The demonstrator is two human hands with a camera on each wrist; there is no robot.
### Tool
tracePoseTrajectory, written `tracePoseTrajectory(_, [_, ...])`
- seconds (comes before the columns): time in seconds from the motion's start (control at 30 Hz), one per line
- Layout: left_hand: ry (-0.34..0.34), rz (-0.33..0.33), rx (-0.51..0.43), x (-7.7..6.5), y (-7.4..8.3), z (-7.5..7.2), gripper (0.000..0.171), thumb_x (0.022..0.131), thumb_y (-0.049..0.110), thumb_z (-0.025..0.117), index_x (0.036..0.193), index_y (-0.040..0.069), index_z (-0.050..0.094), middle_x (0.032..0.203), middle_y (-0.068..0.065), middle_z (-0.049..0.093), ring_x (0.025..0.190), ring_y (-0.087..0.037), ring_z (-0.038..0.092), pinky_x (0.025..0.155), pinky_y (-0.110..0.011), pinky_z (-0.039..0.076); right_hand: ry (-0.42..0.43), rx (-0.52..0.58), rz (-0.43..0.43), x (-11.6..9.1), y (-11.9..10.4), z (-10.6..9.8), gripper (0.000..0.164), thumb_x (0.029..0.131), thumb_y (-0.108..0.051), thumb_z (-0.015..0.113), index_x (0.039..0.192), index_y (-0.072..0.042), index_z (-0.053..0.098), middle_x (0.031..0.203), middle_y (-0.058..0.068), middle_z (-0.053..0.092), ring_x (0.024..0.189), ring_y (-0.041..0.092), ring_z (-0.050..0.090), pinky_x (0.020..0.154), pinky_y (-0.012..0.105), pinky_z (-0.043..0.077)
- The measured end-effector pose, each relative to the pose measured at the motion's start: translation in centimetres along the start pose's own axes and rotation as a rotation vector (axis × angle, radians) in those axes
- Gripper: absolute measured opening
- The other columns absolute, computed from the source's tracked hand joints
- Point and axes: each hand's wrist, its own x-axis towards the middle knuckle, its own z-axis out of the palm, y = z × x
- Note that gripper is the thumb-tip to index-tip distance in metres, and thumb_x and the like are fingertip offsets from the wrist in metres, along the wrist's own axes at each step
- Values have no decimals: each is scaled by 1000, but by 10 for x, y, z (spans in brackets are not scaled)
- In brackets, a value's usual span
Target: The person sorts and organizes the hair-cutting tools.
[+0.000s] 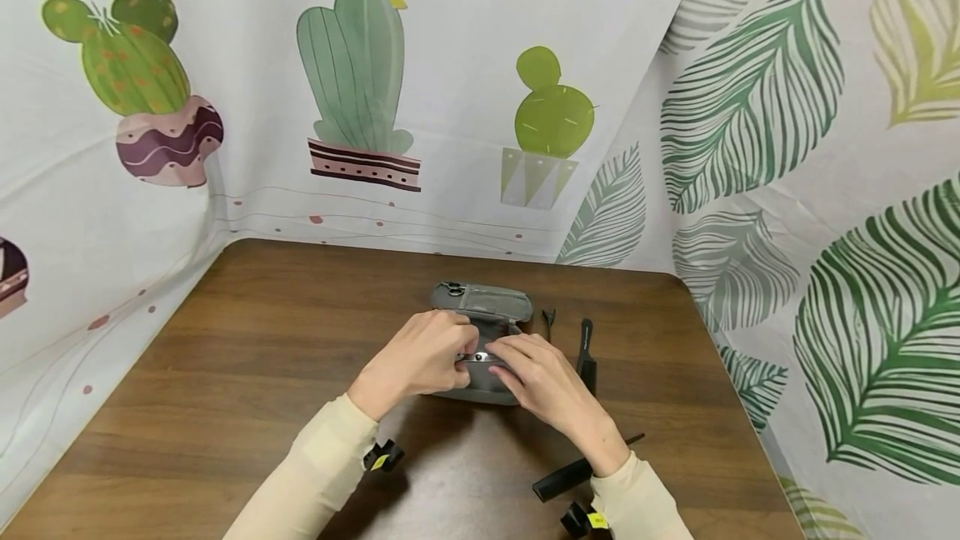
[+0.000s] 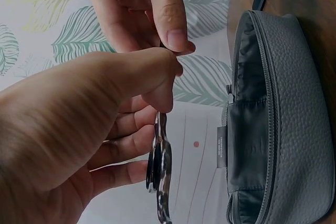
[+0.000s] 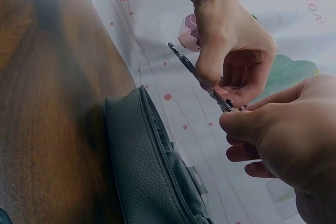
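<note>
Head view: left hand (image 1: 429,350) and right hand (image 1: 546,377) pinch a metal tool (image 1: 481,357) between them

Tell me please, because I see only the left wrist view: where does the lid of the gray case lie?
Observer: In the head view, the lid lies folded open at the far side of the gray case.
Operator: Thank you. Is there something on this lid?
Observer: Yes, metal loops, like scissor handles, show near its left end.
Operator: And does some thing lie close to the right hand?
Observer: Yes, a black oblong object lies on the table, beside the wrist.
</note>
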Motion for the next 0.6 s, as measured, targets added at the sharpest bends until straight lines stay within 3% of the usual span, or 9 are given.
tracePoseTrajectory(0.6, [-3, 4, -25, 1, 4, 1, 22, 67, 11, 84, 77, 18, 65, 77, 7, 62, 71, -11, 56, 62, -29, 49, -13, 110, 34, 0, -2, 0, 24, 95, 0, 87, 119, -2, 81, 110, 7, 82, 95, 15, 80, 80, 24, 67])
